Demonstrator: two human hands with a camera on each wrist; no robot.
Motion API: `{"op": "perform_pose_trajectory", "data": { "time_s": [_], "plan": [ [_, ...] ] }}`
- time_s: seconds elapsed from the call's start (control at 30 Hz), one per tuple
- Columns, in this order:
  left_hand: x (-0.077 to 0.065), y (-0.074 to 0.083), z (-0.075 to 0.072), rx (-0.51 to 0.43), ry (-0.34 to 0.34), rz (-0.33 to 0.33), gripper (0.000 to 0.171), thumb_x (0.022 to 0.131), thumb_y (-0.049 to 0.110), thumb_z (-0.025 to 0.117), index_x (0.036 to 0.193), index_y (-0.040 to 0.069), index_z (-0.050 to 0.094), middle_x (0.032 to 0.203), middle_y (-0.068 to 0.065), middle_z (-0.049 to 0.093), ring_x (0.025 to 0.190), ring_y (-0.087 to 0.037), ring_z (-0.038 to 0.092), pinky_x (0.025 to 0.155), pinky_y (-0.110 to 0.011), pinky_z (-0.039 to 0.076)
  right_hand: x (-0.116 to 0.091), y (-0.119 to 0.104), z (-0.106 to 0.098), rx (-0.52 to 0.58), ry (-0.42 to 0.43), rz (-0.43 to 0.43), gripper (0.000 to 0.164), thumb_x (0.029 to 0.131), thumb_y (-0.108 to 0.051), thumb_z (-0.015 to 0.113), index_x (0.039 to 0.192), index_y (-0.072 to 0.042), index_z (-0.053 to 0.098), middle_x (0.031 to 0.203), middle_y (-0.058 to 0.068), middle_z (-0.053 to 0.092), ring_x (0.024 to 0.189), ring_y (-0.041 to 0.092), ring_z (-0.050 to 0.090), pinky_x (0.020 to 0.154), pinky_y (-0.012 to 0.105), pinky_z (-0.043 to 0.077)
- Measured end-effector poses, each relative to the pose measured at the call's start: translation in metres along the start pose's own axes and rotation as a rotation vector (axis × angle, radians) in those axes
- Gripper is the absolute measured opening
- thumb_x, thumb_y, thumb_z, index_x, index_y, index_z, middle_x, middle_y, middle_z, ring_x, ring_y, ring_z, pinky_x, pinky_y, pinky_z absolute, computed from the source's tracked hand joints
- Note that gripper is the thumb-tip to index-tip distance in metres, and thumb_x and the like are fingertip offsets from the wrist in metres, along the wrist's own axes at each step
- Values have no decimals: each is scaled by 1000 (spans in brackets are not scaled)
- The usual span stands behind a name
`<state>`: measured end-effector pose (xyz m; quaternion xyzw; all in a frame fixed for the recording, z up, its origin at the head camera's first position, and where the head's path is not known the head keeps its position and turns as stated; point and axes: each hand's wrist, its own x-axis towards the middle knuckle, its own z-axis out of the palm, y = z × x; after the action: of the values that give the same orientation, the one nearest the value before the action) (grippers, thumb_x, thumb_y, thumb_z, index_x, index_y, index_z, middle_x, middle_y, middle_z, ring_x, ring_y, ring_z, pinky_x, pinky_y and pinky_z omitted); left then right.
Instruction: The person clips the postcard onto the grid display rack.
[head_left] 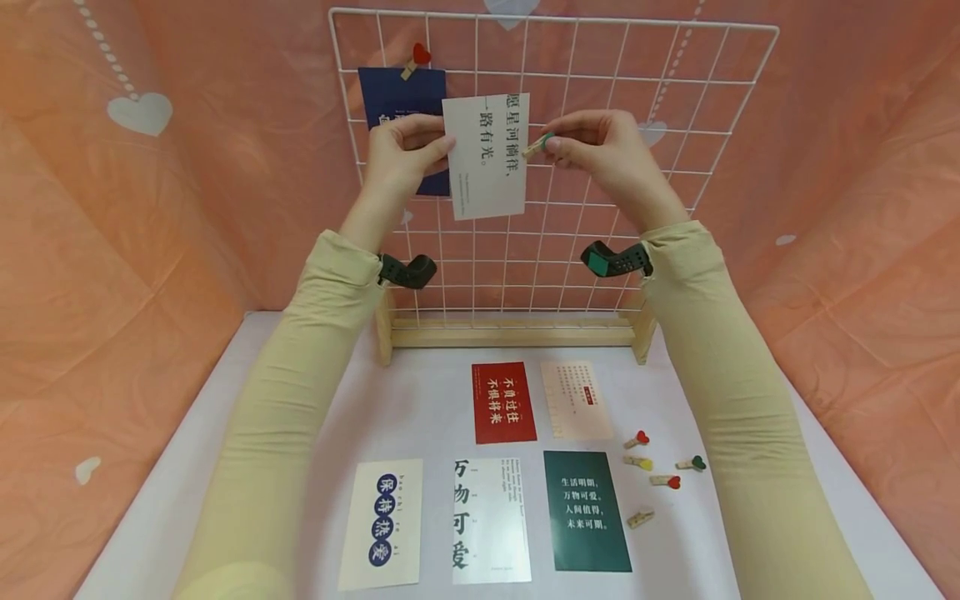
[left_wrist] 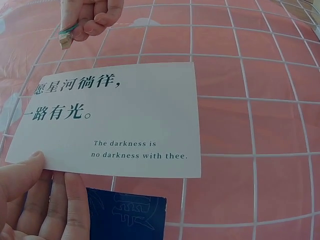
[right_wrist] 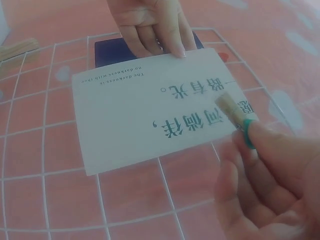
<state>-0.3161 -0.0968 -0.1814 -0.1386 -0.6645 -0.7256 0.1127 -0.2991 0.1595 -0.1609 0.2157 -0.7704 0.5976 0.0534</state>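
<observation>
A white postcard [head_left: 487, 179] with dark printed characters is pinched at its left edge by my left hand [head_left: 401, 158], in front of the white wire grid [head_left: 570, 242]. My right hand [head_left: 611, 154], just off the card's right edge, pinches a small wooden clothespin [head_left: 537, 146] with a green piece at the fingertips. In the right wrist view the clothespin [right_wrist: 231, 107] overlaps the card's printed side; whether they touch I cannot tell. Behind my left hand a navy card [head_left: 401, 87] hangs from the grid by a clothespin with a red heart [head_left: 422, 54].
The grid stands in a wooden base [head_left: 510, 336]. On the white table lie a red card [head_left: 504, 425], a pink card [head_left: 577, 400], a green card [head_left: 588, 546] and two white cards, one with blue circles [head_left: 356, 533]. Several heart clothespins [head_left: 664, 481] lie at right.
</observation>
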Motion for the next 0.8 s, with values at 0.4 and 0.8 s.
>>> {"op": "perform_pose_trajectory", "data": {
  "time_s": [0.4, 0.8],
  "plan": [
    [2, 4, 8, 6, 8, 11, 27, 85, 2, 70, 112, 1, 68, 102, -10, 67, 99, -20, 62, 86, -29, 53, 9, -6, -4, 83, 84, -24, 28, 87, -10, 70, 111, 3, 66, 101, 11, 67, 94, 23, 60, 83, 28, 49],
    [11, 8, 9, 63, 55, 74, 23, 84, 1, 71, 107, 0, 71, 90, -5, 66, 84, -13, 61, 82, -27, 54, 20, -18, 2, 101, 151, -77, 24, 89, -7, 67, 111, 1, 67, 103, 8, 65, 101, 24, 60, 89, 28, 48]
  ]
}}
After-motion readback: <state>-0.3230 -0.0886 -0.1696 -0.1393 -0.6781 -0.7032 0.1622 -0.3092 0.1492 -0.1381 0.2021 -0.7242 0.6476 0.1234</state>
